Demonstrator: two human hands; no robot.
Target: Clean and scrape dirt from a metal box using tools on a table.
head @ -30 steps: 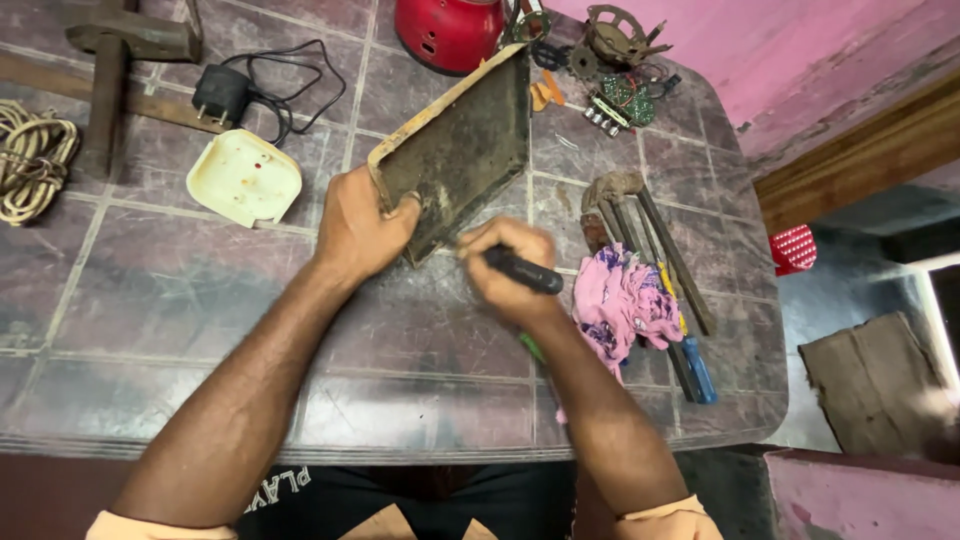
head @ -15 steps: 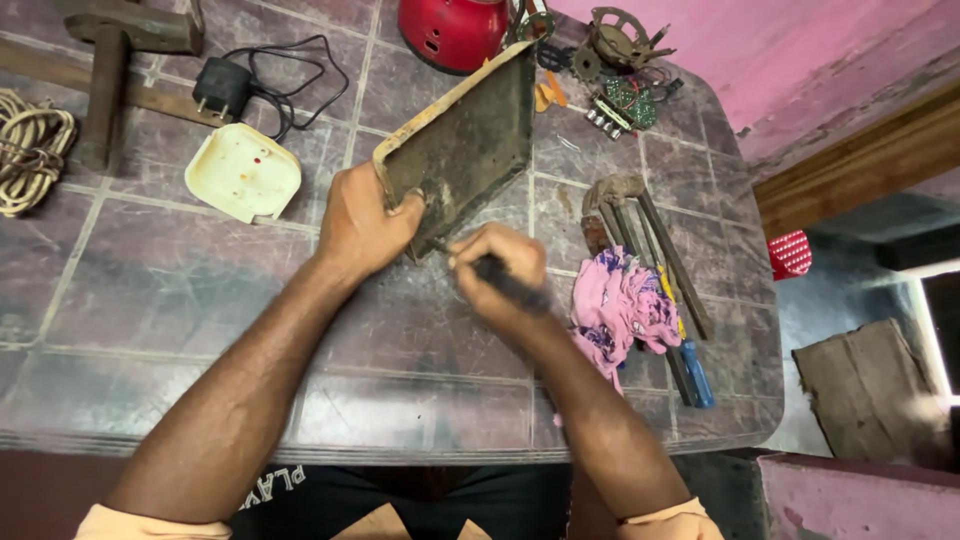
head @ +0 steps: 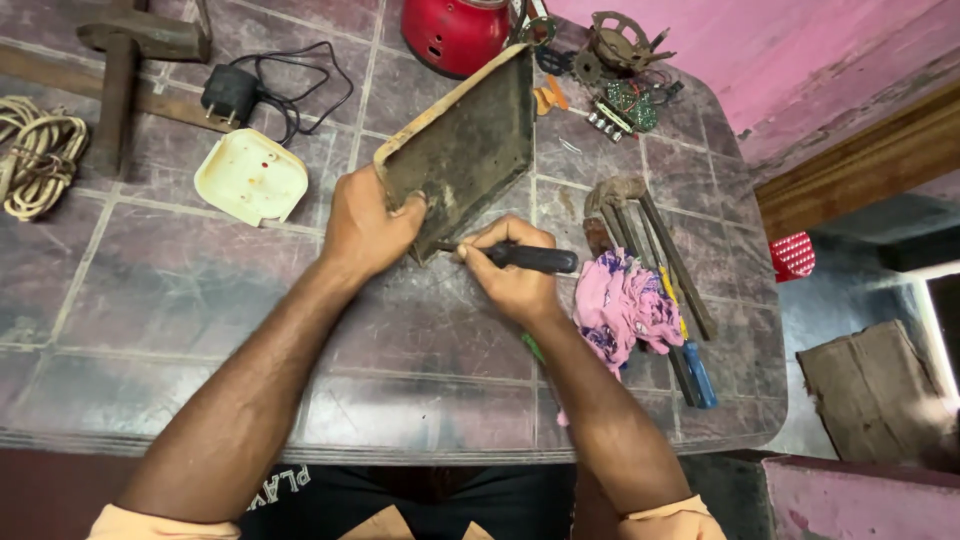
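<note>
My left hand [head: 365,225] grips the near corner of a dirty, flat rectangular panel [head: 470,140] that is tilted up on edge on the tiled table [head: 200,300]. My right hand [head: 515,270] holds a black-handled screwdriver [head: 530,259] lying nearly level, its tip pointing left at the panel's lower corner, close to my left thumb. The two hands almost touch. The tool's tip is hidden between the fingers.
A pink cloth [head: 625,305] and several long tools [head: 660,270] lie right of my hands. A cream plastic cover [head: 250,177], black adapter with cable [head: 232,92], rope coil [head: 35,155], red round housing [head: 455,30] and small circuit parts [head: 625,100] lie farther back.
My right hand has swung the screwdriver from pointing down-right to lying level, and moved its tip up to the panel's lower corner. The left hand keeps its hold.
</note>
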